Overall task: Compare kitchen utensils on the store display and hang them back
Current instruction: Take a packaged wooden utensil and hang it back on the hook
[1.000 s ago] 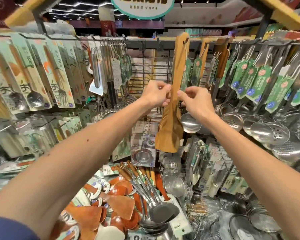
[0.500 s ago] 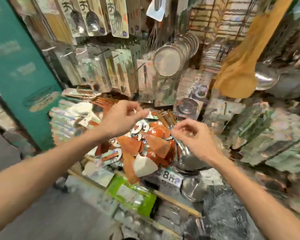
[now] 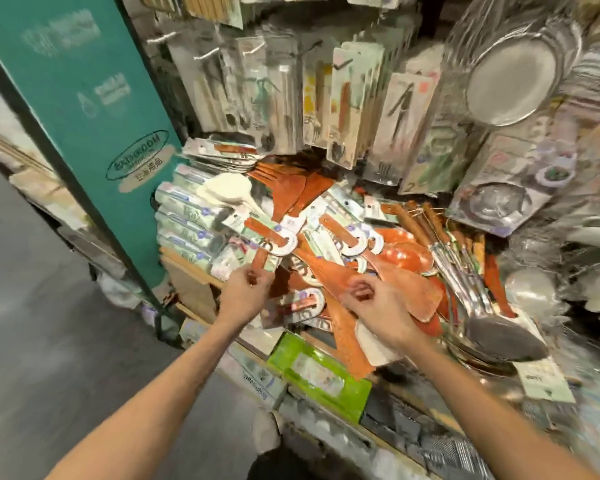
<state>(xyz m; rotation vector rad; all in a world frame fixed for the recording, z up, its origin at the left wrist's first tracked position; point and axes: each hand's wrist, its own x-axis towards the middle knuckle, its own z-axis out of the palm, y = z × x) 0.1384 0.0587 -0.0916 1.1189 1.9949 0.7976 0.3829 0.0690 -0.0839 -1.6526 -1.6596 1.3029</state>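
Observation:
A heap of orange-brown plastic spatulas (image 3: pixel 392 289) with white hook tags lies on the low shelf. My left hand (image 3: pixel 246 292) is at the heap's left edge, fingers pinched on the end of one orange spatula handle (image 3: pixel 261 258). My right hand (image 3: pixel 378 306) rests curled over a wide orange blade in the middle of the heap. The blur hides whether it grips anything. A white rice paddle (image 3: pixel 227 194) lies at the back left of the heap.
Steel ladles (image 3: pixel 499 336) lie to the right of the heap. Carded utensils (image 3: pixel 347 98) and a round strainer (image 3: pixel 513 77) hang above. A teal panel (image 3: pixel 84 98) stands at the left, and a green pack (image 3: pixel 317 374) sits at the shelf front. Grey floor (image 3: pixel 32 323) lies to the left.
Both hands let go of the hanging wooden spatula up on the rail and dropped to the shelf heap. My view swung down and left, and the fingers closed.

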